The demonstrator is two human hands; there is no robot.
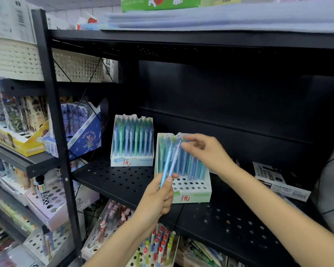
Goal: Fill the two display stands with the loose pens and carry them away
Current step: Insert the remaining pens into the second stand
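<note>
Two white cardboard display stands sit on a black perforated shelf (123, 176). The far stand (132, 160) is packed with blue and green pens. The near stand (191, 191) holds pens in its back rows, and its front rows show open holes. My left hand (158, 199) grips the lower ends of two loose pens (170, 162), pale blue and lilac, held upright in front of the near stand. My right hand (206, 151) pinches the top of one of these pens, level with the stand's upper edge.
A white marker box (280, 182) lies on the shelf to the right. Blue and yellow boxes (81, 132) fill the left rack. Below are more perforated pen stands (152, 245). An upper shelf (181, 38) overhangs.
</note>
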